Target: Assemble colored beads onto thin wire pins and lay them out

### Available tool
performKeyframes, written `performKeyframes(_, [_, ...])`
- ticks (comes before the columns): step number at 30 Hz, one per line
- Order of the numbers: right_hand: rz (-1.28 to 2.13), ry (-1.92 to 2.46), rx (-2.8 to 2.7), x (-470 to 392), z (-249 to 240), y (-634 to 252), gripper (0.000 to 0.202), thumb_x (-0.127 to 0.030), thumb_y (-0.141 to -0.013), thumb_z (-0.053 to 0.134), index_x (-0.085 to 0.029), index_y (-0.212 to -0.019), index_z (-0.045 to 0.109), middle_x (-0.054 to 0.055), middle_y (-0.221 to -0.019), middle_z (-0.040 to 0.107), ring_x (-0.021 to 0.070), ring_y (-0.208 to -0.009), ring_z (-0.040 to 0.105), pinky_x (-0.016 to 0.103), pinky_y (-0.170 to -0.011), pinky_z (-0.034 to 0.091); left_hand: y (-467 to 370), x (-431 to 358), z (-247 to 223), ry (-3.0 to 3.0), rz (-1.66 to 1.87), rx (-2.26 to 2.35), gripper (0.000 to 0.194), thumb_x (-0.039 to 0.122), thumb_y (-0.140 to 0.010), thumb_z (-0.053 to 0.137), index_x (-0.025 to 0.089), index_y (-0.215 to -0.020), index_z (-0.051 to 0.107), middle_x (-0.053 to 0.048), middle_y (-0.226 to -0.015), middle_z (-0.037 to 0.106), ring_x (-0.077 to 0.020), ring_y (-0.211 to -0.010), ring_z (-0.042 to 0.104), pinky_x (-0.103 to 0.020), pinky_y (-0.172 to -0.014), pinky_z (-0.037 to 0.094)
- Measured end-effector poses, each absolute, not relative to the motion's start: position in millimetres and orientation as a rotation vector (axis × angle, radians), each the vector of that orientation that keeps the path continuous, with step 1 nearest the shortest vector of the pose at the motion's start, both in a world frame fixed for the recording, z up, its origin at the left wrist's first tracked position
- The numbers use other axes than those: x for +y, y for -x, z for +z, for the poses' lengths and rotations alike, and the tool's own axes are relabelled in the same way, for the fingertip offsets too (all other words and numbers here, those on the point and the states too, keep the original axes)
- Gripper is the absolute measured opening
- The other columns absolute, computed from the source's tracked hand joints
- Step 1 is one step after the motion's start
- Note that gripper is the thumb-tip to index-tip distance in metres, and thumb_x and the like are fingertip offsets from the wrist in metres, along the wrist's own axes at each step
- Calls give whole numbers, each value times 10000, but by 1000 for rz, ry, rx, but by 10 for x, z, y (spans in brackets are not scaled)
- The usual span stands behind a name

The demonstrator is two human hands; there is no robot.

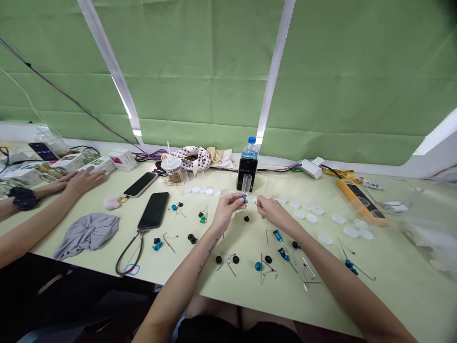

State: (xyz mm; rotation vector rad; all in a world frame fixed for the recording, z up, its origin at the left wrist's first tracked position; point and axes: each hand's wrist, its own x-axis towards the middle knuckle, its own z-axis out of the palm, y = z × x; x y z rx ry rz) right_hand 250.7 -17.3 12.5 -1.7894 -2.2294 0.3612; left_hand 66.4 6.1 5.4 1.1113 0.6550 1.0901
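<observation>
The left hand [228, 206] is pinching a small blue knob [243, 197] between thumb and fingertips, with the remaining fingers curled in. The right hand [272, 210] is closing thumb and forefinger on the far end of a thin wire pin [253, 201] that is running out of the knob. The knob is appearing as a small, glossy blue bead; its exact shape is too small to resolve. The pin is lying roughly level, its long axis running left to right, parallel to the near edge of the worktop [392, 286], with the knob end pointing left. The assembly is being held just above the worktop's middle, slightly toward the far edge, directly in front of a phone [246, 174] that is standing upright against a water bottle [250, 148]. The pin is so thin that much of its length is hard to make out, and the fingertips are covering both of its ends. More blue knobs with wires [282, 247] are lying scattered between the forearms and the near edge, with small black knobs [233, 259] among them. White caps [311, 218] are lying in a row to the right. A co-worker's hand [84, 180] is resting flat near the left far corner, with the arm cut off at the picture's left edge.
</observation>
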Motion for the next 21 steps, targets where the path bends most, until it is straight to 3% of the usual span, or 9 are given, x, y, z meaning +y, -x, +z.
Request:
performKeyframes(4, [593,1506,-1995,-330,412,-2536,97,-253,-869,436,-202,-881,518,-18,-678,629,118,-548,563,220,-550,405,-673,36,76,-1077,1120,621,282,294,-679,733,121,-886,653,-70,-863,664,-144,-770,629,-330,-816,500])
performKeyframes(12, [159,1446,-1984,-521,581,-2329,242,-295,-899,411,-208,-796,612,21,-717,651,152,-633,567,251,-580,347,-734,-38,128,-1157,1138,664,254,236,-630,753,138,-849,669,-50,-840,666,-170,-752,635,-359,-776,521])
performKeyframes(21, [355,1432,-1958,-481,574,-2381,285,-354,-884,428,-206,-761,638,-4,-593,583,133,-530,495,243,-530,327,-760,-41,152,-1188,1114,718,230,223,-614,750,152,-824,691,-43,-806,680,-153,-707,619,-318,-737,501])
